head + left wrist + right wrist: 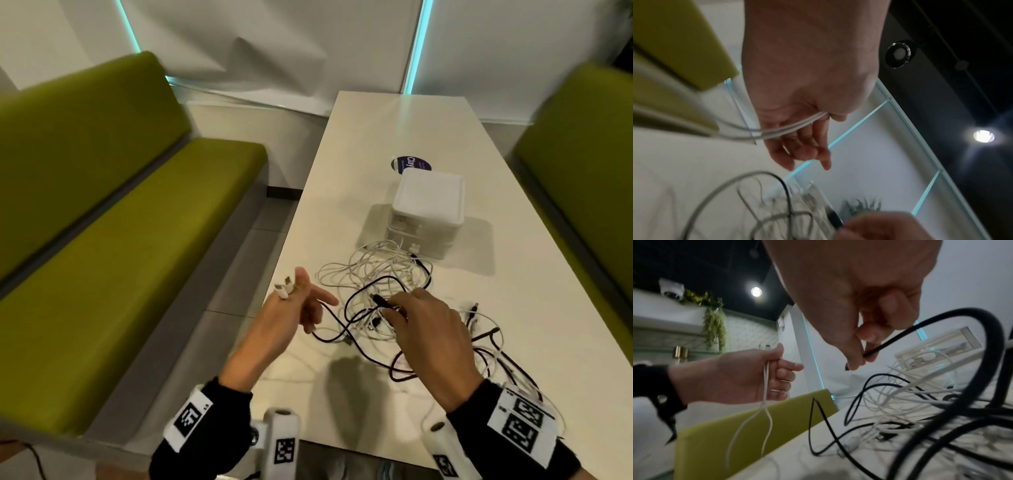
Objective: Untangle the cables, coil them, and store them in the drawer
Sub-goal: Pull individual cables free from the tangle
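A tangle of white and black cables (380, 270) lies on the white table (394, 130), in front of a small white drawer unit (428, 198). My left hand (301, 301) hovers over the table's left edge. It grips two strands of a white cable (795, 128), and their plugs (283, 288) stick up past the thumb. My right hand (407, 315) is over the tangle. Thumb and fingers pinch a black cable (894, 339) just behind its plug (379, 300). The black cable loops back into the pile. Whether the drawers stand open I cannot tell.
Green benches (113, 219) flank the table on both sides. A round dark sticker (409, 163) lies behind the drawer unit. More cable loops (486, 346) trail toward the table's near right corner, under my right wrist.
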The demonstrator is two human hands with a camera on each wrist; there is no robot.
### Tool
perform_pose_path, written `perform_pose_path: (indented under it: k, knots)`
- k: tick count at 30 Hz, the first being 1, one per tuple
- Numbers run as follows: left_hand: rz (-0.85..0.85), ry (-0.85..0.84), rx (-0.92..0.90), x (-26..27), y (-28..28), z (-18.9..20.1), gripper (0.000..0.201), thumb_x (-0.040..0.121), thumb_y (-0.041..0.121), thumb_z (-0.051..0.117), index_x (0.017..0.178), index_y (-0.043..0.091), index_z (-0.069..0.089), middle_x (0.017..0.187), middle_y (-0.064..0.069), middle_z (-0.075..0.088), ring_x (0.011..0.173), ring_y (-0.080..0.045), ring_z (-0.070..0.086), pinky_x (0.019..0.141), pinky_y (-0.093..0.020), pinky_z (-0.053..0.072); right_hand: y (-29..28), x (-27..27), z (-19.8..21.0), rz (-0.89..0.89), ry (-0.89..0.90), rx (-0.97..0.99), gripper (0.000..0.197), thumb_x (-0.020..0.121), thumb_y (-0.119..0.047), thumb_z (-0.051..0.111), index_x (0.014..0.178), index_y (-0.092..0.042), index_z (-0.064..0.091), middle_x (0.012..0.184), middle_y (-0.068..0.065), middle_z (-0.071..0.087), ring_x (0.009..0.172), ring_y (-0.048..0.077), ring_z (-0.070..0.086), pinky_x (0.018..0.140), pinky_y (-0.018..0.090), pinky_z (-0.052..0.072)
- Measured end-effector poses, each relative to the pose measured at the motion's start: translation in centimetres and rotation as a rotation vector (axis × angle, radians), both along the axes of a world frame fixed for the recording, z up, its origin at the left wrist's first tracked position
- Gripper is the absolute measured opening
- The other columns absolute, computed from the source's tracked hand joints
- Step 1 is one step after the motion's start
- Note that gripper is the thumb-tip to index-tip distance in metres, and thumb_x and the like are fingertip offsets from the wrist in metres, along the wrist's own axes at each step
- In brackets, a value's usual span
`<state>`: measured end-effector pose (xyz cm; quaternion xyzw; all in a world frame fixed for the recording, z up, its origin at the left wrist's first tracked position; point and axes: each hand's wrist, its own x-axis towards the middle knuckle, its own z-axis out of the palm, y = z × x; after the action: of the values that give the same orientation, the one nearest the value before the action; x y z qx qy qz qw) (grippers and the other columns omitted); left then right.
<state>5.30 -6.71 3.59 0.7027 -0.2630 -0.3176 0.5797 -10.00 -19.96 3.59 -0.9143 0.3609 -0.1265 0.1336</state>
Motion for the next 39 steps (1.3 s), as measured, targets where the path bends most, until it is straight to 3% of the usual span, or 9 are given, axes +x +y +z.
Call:
perform_pose_path:
  k: [5, 8, 15, 21, 24, 29, 33, 35, 39]
  knots:
    - [-0.019, 0.174, -0.058, -4.4, -2.9, -0.7, 0.064, 0.088, 0.065, 0.032, 0.072, 0.018, 0.072, 0.053, 0.008, 0.021, 0.043, -0.005, 0.017, 0.040, -0.019, 0.016, 0.9, -0.7, 0.6, 0.044, -0.292, 0.045, 0.010, 0.088, -0.039, 0.066, 0.091, -0.030, 0.071, 0.074, -0.012, 0.068, 0.076, 0.011, 0.060, 0.064, 0.028, 0.042]
    - [0.000, 0.184, -0.075, -6.2, -4.2, -0.5, 0.054, 0.087, 0.065, 0.034, 0.065, 0.026, 0.065, 0.049, 0.012, 0.026, 0.042, -0.006, 0.021, 0.042, -0.020, 0.021, 0.9, -1.2, 0.4, 0.088, -0.488, 0.180, 0.003, 0.088, -0.029, 0.070, 0.091, -0.029, 0.070, 0.063, -0.017, 0.060, 0.064, 0.005, 0.056, 0.058, 0.016, 0.038]
    - [-0.026, 0.099, -0.057, -7.4, -6.3, 0.6, 0.052, 0.087, 0.066, 0.041, 0.055, 0.032, 0.062, 0.047, 0.011, 0.043, 0.049, -0.009, 0.044, 0.053, -0.024, 0.043, 1.1, -1.9, -0.1, 0.241, -0.575, 0.274, 0.039, 0.089, 0.005, 0.056, 0.116, -0.021, 0.066, 0.097, -0.019, 0.058, 0.091, -0.006, 0.055, 0.073, 0.004, 0.037]
    - [-0.085, 0.149, -0.024, -7.2, -7.1, 1.0, 0.054, 0.086, 0.068, 0.048, 0.056, 0.026, 0.064, 0.061, -0.005, 0.045, 0.064, -0.019, 0.048, 0.064, -0.029, 0.046, 0.8, -2.0, 0.2, 0.269, -0.700, 0.360, 0.034, 0.085, 0.017, 0.055, 0.096, -0.011, 0.072, 0.088, -0.019, 0.059, 0.079, -0.009, 0.056, 0.064, 0.000, 0.038]
    - [-0.056, 0.166, -0.033, -7.0, -7.3, 0.8, 0.057, 0.087, 0.065, 0.047, 0.059, 0.017, 0.062, 0.055, -0.002, 0.046, 0.054, -0.015, 0.045, 0.055, -0.023, 0.041, 0.6, -2.0, 0.0, 0.280, -0.739, 0.457, 0.032, 0.088, 0.011, 0.057, 0.101, -0.013, 0.073, 0.093, -0.015, 0.068, 0.079, -0.002, 0.063, 0.063, 0.003, 0.041]
    - [0.001, 0.135, -0.100, -6.0, -7.8, 0.0, 0.068, 0.090, 0.065, 0.029, 0.088, 0.018, 0.079, 0.074, 0.004, 0.065, 0.061, -0.015, 0.055, 0.067, -0.027, 0.049, -0.4, -2.3, -1.9, 0.151, -0.639, 0.582, 0.010, 0.095, -0.026, 0.061, 0.087, -0.026, 0.055, 0.060, 0.003, 0.058, 0.048, 0.008, 0.045, 0.050, 0.017, 0.031]
    - [-0.003, 0.186, -0.215, -5.7, -7.6, 0.2, 0.080, 0.091, 0.064, 0.022, 0.082, 0.007, 0.077, 0.078, -0.011, 0.073, 0.077, -0.017, 0.070, 0.076, -0.024, 0.055, -1.0, -2.2, -2.4, 0.235, -0.496, 0.495, 0.034, 0.097, -0.036, 0.052, 0.069, -0.017, 0.056, 0.055, -0.014, 0.052, 0.052, 0.005, 0.047, 0.053, 0.016, 0.032]
    - [0.009, 0.253, -0.309, -5.7, -7.4, 1.0, 0.083, 0.091, 0.065, 0.020, 0.066, 0.005, 0.071, 0.065, -0.014, 0.066, 0.070, -0.025, 0.068, 0.077, -0.032, 0.055, -1.3, -2.1, -2.5, 0.283, -0.436, 0.513, 0.041, 0.095, -0.045, 0.046, 0.067, -0.016, 0.055, 0.055, -0.019, 0.054, 0.053, 0.003, 0.050, 0.054, 0.017, 0.032]
    - [0.072, 0.397, -0.602, -4.0, -6.1, 4.7, 0.075, 0.091, 0.066, 0.013, 0.045, 0.015, 0.042, 0.048, 0.002, 0.025, 0.036, -0.013, 0.030, 0.044, -0.024, 0.040, -2.0, -2.4, -4.0, 0.351, -0.272, 0.624, 0.050, 0.094, -0.054, 0.048, 0.060, -0.016, 0.042, 0.051, -0.007, 0.039, 0.049, 0.005, 0.036, 0.053, 0.028, 0.028]
